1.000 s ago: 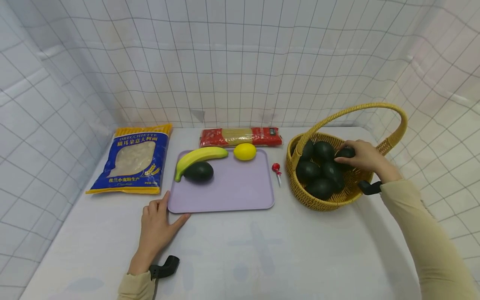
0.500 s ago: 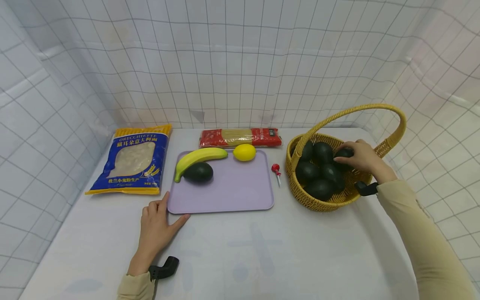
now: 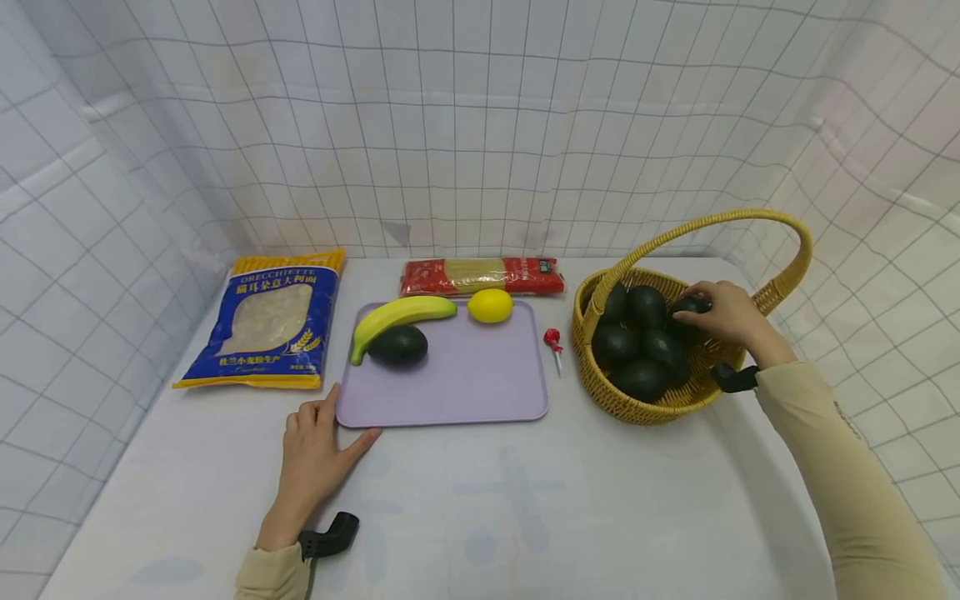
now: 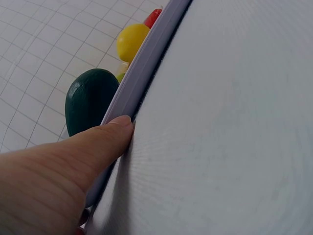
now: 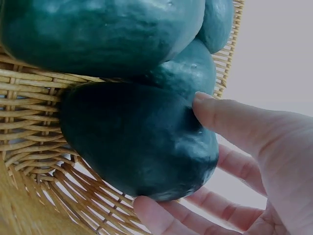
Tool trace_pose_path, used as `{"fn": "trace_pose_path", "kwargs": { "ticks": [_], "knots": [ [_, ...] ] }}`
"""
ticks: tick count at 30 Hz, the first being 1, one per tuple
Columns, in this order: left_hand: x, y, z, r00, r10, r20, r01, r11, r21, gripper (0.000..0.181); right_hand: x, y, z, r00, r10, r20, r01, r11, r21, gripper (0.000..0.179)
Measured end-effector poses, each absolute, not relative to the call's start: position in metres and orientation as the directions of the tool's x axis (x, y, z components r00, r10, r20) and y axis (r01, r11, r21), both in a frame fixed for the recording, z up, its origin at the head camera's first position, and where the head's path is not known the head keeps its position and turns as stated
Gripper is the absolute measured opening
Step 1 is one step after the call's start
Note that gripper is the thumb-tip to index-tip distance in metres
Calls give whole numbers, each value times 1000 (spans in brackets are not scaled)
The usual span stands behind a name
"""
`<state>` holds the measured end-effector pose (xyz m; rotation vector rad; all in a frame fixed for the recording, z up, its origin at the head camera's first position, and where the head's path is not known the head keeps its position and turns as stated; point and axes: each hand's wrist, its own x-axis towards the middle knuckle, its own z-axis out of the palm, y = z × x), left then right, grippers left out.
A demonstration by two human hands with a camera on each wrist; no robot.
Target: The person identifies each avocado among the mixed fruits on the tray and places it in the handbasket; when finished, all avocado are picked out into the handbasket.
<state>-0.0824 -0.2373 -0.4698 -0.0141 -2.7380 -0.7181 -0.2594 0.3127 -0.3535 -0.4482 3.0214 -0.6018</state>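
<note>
In the wicker basket at the right, my right hand grips a dark green avocado. The right wrist view has the thumb on its upper side and the other fingers curving round its end. Several more avocados lie against it in the basket. At the lavender tray, my left hand touches the near left corner, thumb along the front rim and index finger at the left side. A banana, one avocado and a lemon lie on that tray.
A blue and yellow orecchiette bag lies left of the tray. Behind the tray is a red spaghetti packet. Between tray and basket sits a red lollipop. The basket's tall handle arches over its opening, near the right forearm.
My right hand stays in the basket, its fingers shifted slightly over the same avocado. The left hand holds its place at the tray corner.
</note>
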Motion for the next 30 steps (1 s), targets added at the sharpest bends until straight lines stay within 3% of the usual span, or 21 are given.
{"fn": "trace_pose_path", "kwargs": {
  "ticks": [18, 30],
  "knots": [
    [-84, -238, -472, -955, -72, 289, 79, 873, 481, 90, -233, 304, -329, -958, -284, 51, -280, 871, -403, 52],
    [-84, -237, -470, -958, -73, 277, 71, 876, 477, 90, -192, 271, -320, -885, -431, 174, -460, 761, -457, 32]
  ]
}}
